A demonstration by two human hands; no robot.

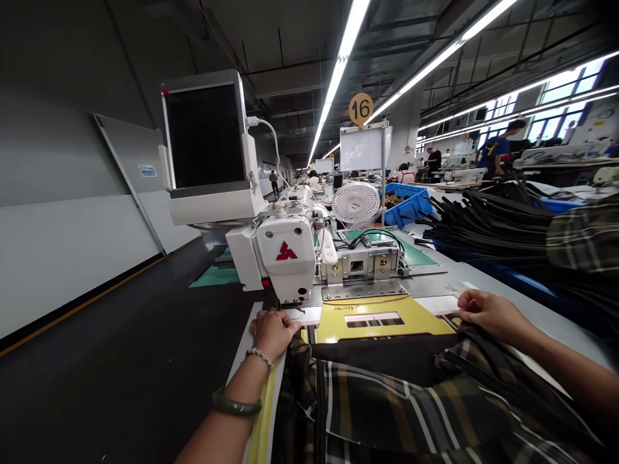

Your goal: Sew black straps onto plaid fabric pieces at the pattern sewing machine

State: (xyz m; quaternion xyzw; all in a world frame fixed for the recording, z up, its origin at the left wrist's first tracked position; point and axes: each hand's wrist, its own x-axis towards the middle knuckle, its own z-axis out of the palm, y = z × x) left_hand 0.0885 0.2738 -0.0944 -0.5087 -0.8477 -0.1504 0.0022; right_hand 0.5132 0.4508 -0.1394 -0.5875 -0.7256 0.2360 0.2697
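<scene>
As the head view showed, the plaid cloth (372,406) lay at the near edge of the tabletop (488,277), its bulk rumpled towards the person and a plain dark band (377,353) running across just in front of the yellow template (333,322). The template lay flat before the clamp of the sewing machine (287,258), with striped material showing through its slot. The left hand (275,332) was curled at the template's left end, close beneath the machine head; whether its fingers gripped the material or only pressed it could not be told. The right hand (496,316) had thumb and fingertips drawn together by the opposite end, though whether an edge was pinched between them could not be made out either. The cloth looked light, soft and limp, apt to fold and drag under its own loose bulk, so it seemed best held by both ends of the band, with the fingers clear of the needle area. The template looked thin and stiffer, probably smooth enough to slide, and better steadied flat by its outer ends. Black straps (488,222) were heaped at the right, beyond the right hand.
</scene>
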